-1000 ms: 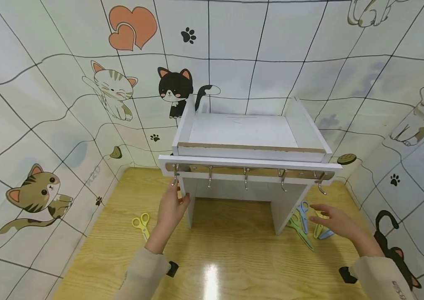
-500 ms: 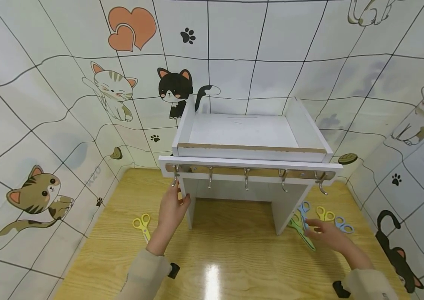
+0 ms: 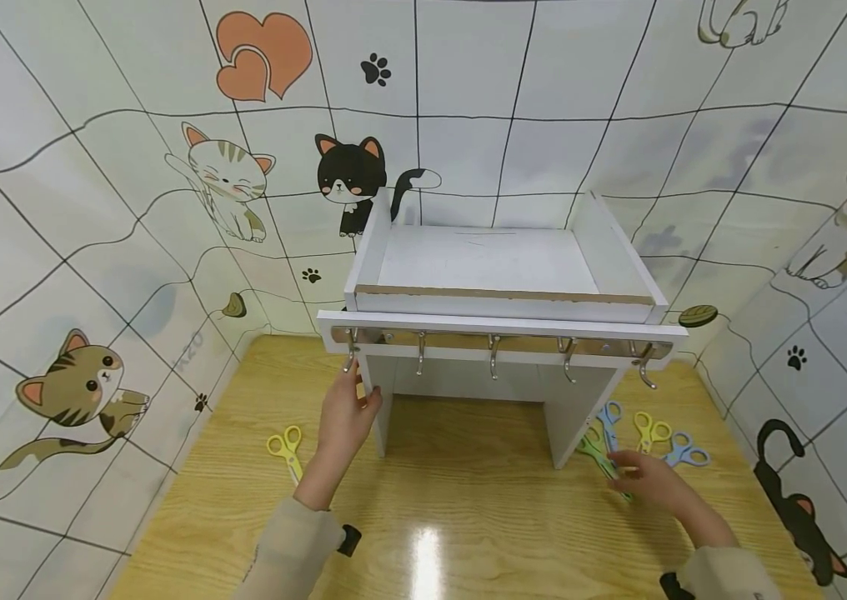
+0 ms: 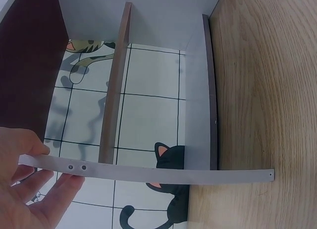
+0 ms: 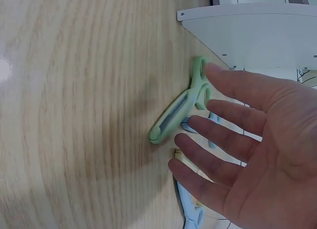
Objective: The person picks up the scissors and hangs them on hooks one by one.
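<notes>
A small white shelf unit [image 3: 483, 260] with a row of metal hooks [image 3: 493, 358] along its front stands on the wooden table. My left hand [image 3: 343, 423] grips the edge of its left side panel [image 4: 163, 175], thumb on one face and fingers on the other. Beside the right side panel, my right hand [image 3: 656, 483] hovers with fingers spread, holding nothing. Green scissors [image 5: 174, 114] lie just past its fingertips, partly covered by the hand in the head view. Behind it lie blue scissors [image 3: 609, 417], yellow scissors [image 3: 649, 429] and a second blue pair [image 3: 686, 451].
Another yellow pair of scissors [image 3: 286, 448] lies on the table left of the left hand. Walls with a cat-print covering [image 3: 468, 67] enclose the table [image 3: 468, 517] at the back and both sides.
My right hand has moved left and down from over the yellow and blue scissors to the green pair, uncovering those two. The left hand keeps its grip on the panel.
</notes>
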Tool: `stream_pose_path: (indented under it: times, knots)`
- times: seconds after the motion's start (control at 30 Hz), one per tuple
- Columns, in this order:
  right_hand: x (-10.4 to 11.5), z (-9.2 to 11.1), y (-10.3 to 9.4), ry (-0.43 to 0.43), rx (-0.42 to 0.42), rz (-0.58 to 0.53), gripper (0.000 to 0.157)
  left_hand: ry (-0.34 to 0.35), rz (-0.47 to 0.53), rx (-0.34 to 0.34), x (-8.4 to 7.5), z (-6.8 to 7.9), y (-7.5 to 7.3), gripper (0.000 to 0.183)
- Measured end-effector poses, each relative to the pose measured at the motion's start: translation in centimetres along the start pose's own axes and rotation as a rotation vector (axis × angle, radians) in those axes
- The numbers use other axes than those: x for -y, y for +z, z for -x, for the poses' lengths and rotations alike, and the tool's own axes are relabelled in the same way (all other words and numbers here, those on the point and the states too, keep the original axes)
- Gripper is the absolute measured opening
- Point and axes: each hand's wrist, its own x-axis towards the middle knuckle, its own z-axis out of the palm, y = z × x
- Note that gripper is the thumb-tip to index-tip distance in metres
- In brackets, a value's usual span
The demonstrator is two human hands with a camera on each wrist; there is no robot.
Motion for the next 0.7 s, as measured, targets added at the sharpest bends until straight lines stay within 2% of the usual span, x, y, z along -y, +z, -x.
stream_pose_path:
  times: [0.2,0.47,0.7]
  knots:
    - [-0.4,-0.3,0.5,0.027,-0.026,-0.005,0.059,0.006,0.012,-0.007,-0.1,0.0,-0.1,0.065]
    - [-0.9,-0.8,1.3,0.059,-0.087,0.113,0.052,0.009,0.014,-0.011,-0.2,0.1,0.0,0.06]
    - [-1.5,-1.1,2.0,0.141,-0.106,0.167,0.038,0.004,0.019,-0.009,-0.2,0.0,0.0,0.062]
